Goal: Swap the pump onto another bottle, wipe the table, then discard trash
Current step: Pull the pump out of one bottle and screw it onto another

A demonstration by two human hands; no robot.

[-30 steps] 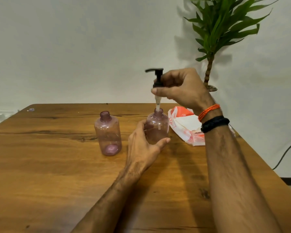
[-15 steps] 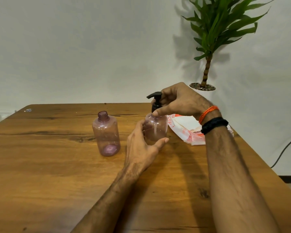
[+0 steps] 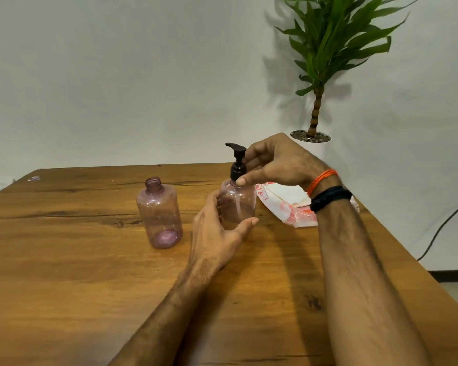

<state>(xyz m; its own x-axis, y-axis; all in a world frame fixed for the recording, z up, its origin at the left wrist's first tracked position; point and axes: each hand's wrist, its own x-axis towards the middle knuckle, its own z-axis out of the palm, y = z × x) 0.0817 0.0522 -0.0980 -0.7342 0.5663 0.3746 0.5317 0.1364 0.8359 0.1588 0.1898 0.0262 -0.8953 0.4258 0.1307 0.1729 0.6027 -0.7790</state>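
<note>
A: Where is the pump (image 3: 237, 161)?

B: It sits upright in the neck of the right-hand pink bottle (image 3: 238, 204), black, spout pointing left. That bottle stands on the bench (image 3: 77, 273), a little right of the middle.

A: And the right hand (image 3: 276, 162)?

B: Its grip pinches the pump's collar, thumb tip at the base where the collar meets the bottle's shoulder, fingers curled round the far side of the stem.

A: The left hand (image 3: 214, 233)?

B: It grips the same bottle low on its body, thumb across the near side, fingers wrapped round the left side.

A: The other bottle?

B: The second pink bottle (image 3: 159, 213) stands upright just to the left, apart from the hands, its threaded neck open.

A: Anything else close by?

B: A crumpled white and red plastic wrapper (image 3: 283, 204) lies on the bench just right of the held bottle, partly behind the right wrist, which wears an orange thread (image 3: 321, 180) and a black band (image 3: 329, 198). A potted plant (image 3: 328, 48) stands behind the bench against the wall. A dark cable (image 3: 444, 228) hangs at the far right.
</note>
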